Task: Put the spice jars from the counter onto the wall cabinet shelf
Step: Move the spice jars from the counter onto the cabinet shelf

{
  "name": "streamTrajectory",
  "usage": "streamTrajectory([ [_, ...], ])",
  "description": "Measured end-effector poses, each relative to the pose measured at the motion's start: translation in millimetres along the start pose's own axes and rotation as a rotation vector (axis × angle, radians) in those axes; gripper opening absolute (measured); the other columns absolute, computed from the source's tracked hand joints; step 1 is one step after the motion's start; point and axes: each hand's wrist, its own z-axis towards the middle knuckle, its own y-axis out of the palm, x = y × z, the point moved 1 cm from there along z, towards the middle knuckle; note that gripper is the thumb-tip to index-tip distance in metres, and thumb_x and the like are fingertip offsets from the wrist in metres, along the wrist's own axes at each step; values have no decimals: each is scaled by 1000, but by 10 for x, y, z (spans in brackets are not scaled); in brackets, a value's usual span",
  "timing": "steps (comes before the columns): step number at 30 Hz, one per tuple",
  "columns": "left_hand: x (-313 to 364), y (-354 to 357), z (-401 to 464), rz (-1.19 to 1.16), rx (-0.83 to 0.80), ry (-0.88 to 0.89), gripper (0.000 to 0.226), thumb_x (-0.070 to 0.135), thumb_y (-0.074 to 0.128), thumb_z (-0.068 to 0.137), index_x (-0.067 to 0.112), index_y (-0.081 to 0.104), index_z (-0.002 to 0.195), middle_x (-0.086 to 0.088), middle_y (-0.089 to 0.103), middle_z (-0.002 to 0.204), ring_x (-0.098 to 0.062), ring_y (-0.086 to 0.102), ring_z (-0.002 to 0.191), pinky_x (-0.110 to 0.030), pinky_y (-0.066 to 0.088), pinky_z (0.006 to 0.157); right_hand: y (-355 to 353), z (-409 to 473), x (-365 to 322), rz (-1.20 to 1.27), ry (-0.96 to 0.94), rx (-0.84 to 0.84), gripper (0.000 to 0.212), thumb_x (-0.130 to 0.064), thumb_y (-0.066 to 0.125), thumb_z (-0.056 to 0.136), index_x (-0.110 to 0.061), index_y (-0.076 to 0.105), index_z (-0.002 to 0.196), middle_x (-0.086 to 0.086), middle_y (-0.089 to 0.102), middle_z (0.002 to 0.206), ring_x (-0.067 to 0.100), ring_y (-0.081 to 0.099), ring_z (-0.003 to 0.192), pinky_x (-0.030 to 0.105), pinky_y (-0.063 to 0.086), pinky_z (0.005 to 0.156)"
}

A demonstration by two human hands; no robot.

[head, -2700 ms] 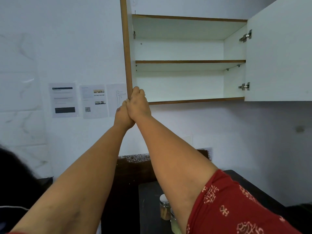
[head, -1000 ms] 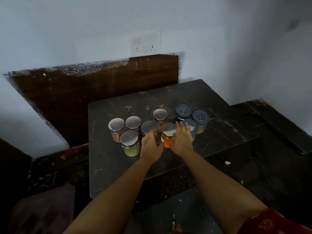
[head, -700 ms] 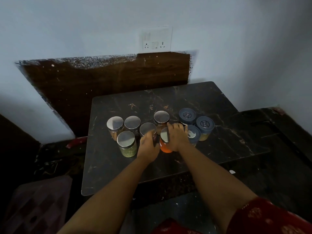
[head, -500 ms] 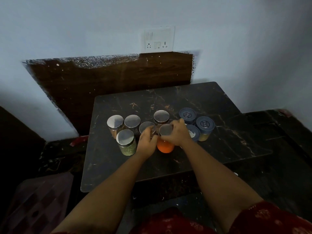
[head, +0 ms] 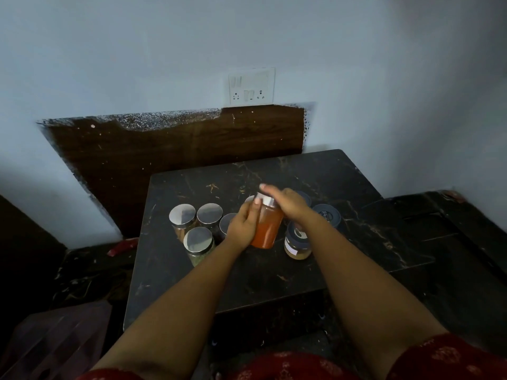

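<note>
An orange spice jar (head: pixel 267 229) with a silver lid is lifted and tilted above the dark counter (head: pixel 274 270). My left hand (head: pixel 242 227) grips its side and my right hand (head: pixel 286 202) is closed over its lid. Several silver-lidded jars stand to the left, among them a green-filled jar (head: pixel 198 245) and a brown-filled jar (head: pixel 182 217). Jars with dark blue lids stand to the right; the nearest is a tan-filled jar (head: pixel 297 244), and another (head: pixel 326 215) sits behind my right forearm. The wall cabinet is out of view.
A white switch and socket plate (head: pixel 251 86) sits on the wall above a dark wood backboard (head: pixel 178 149). A lower dark ledge (head: pixel 452 229) runs to the right of the counter. Clutter and a red object (head: pixel 122 246) lie on the floor at left.
Both hands came down from the open cabinet to the jars. They closed on the orange jar and have lifted and tilted it off the counter.
</note>
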Motion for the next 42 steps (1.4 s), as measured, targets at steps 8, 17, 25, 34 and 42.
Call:
streamTrajectory([
  [8, 382, -13, 51, -557, -44, -339, 89, 89, 37, 73, 20, 50, 127, -17, 67, 112, -34, 67, 102, -53, 54, 89, 116, -35, 68, 799, 71, -204, 52, -55, 56, 87, -25, 49, 129, 15, 62, 119, 33, 64, 105, 46, 54, 82],
  [17, 477, 55, 18, -300, 313, -250, 74, 74, 54, 79, 17, 33, 121, -9, 56, 109, -25, 58, 93, -42, 53, 86, 254, 39, -120, 356, 16, -19, 58, -59, 52, 88, -17, 52, 128, 9, 65, 113, 22, 64, 99, 41, 54, 87],
  [25, 393, -98, 99, -589, 104, -360, 86, 82, 48, 74, 20, 45, 134, -15, 64, 115, -35, 65, 101, -54, 53, 91, 267, -24, -105, 331, 15, -32, 70, -61, 67, 75, -21, 48, 130, 6, 62, 116, 26, 63, 100, 40, 55, 82],
  [34, 519, -4, 55, -389, 242, -232, 71, 79, 50, 77, 26, 31, 119, -8, 55, 113, -29, 60, 102, -49, 53, 92, 285, -17, -171, 309, 83, 116, 73, -61, 64, 78, -21, 42, 134, 9, 57, 120, 25, 59, 99, 40, 53, 80],
  [42, 479, 25, 43, -402, 316, -195, 76, 79, 27, 85, 21, 37, 133, -6, 60, 109, -30, 63, 104, -51, 51, 94, 278, -39, -273, 303, 27, 52, 62, -55, 56, 88, -20, 39, 136, 4, 57, 114, 18, 59, 94, 33, 50, 74],
])
